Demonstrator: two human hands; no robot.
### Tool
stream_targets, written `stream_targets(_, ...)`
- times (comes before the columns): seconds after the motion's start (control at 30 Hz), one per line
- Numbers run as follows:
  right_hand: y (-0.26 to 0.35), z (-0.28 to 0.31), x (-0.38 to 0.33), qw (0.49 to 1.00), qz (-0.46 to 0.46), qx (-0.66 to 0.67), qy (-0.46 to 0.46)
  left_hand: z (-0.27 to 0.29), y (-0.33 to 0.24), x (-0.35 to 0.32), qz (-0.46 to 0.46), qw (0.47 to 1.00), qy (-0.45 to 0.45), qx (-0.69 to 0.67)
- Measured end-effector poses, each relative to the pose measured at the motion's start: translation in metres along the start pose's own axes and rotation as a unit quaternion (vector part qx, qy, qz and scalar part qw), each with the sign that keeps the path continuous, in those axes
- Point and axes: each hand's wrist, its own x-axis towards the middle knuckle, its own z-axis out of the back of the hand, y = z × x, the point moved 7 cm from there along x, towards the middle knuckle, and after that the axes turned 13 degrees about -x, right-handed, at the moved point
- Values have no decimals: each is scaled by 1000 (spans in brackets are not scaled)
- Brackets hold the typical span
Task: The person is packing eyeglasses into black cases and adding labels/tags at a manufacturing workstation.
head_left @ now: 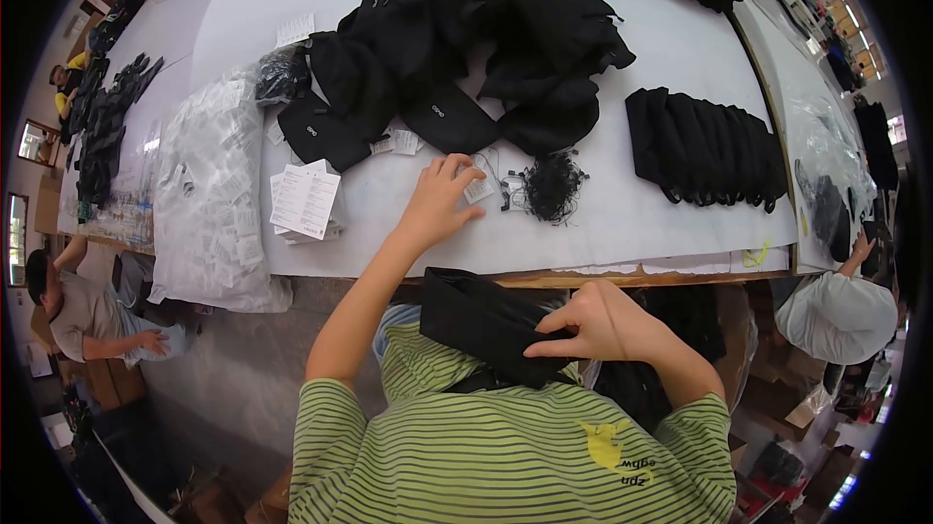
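Observation:
My right hand (581, 328) pinches the edge of a black fabric piece (476, 320), folded flat and held in front of my body below the table edge. My left hand (439, 201) reaches over the white table, its fingers bent and thumb apart. A small white printed tag (478, 191) lies at its fingertips; whether they touch it I cannot tell. Just right of that is a tangle of thin black tag strings (552, 189). A stack of white printed cards (305, 199) lies to the left of this hand.
Black fabric pieces (428, 28) lie heaped at the far middle of the table (389, 242). A row of folded black pieces (705, 150) is on the right. A clear bag of white tags (209, 184) hangs over the left edge. People sit at left (92, 320) and right (841, 315).

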Motion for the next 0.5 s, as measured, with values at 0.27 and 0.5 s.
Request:
stream_targets(0.27, 2, 22, -9, 989, -8, -138, -47, 39, -28, 8, -74, 990, -123, -8)
stream_targets(0.5, 12, 38, -1, 959, 33, -248, -129, 69, -122, -13, -84, 986, -35, -136)
